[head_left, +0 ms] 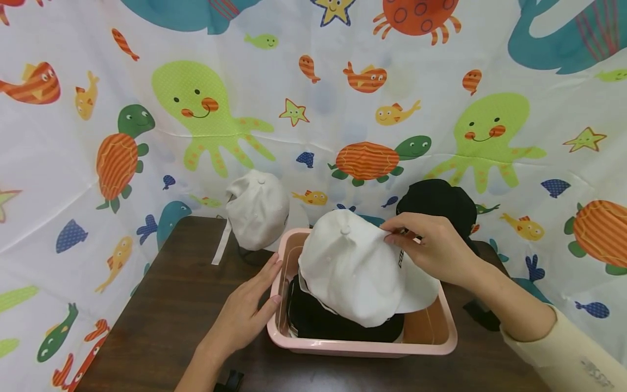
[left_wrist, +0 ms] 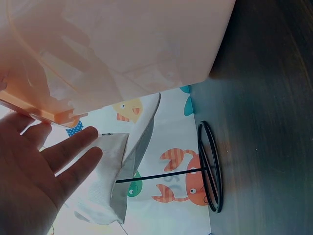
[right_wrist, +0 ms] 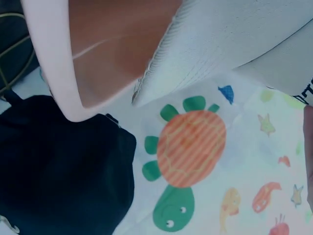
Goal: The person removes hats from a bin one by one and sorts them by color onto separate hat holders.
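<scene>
A white baseball cap [head_left: 350,272] with dark lettering sits on top of black headwear [head_left: 338,324] inside a pink plastic bin [head_left: 362,345]. My right hand [head_left: 433,247] pinches the white cap's crown near the lettering, between thumb and fingers. In the right wrist view the cap's brim [right_wrist: 205,44] reaches past the bin's wall [right_wrist: 54,54], and only a sliver of hand shows at the edge. My left hand [head_left: 247,313] rests against the bin's left rim with its fingers extended. The left wrist view shows those spread fingers [left_wrist: 73,147] touching the rim from outside.
Behind the bin to the left, another white cap [head_left: 259,209] hangs on a black wire stand [left_wrist: 210,169]. A black cap [head_left: 436,207] is at the back right. The dark wooden table [head_left: 181,294] meets a sea-animal curtain [head_left: 274,71].
</scene>
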Tool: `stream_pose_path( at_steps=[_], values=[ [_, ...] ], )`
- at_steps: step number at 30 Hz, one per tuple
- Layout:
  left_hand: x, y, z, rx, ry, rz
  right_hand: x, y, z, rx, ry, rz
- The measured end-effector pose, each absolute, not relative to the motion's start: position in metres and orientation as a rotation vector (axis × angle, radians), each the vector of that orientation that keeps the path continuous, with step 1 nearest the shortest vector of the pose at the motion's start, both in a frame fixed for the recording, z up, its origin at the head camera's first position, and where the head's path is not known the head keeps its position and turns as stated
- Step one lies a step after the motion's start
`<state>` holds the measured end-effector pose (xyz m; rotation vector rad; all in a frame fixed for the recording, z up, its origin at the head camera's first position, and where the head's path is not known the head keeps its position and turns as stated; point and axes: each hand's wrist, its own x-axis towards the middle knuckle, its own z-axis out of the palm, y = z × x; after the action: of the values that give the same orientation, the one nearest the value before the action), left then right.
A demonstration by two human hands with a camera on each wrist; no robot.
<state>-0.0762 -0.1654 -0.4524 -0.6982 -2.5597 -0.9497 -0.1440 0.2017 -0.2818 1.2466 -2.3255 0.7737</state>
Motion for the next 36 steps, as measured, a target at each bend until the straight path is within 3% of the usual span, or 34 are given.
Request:
stream_pose_path(
  at_steps=[36],
  values=[
    [-0.076, -0.165, -0.452, -0.711, -2.561, -0.946, -0.18, 0.167, -0.238, 1.118, -2.27, 0.784]
  ],
)
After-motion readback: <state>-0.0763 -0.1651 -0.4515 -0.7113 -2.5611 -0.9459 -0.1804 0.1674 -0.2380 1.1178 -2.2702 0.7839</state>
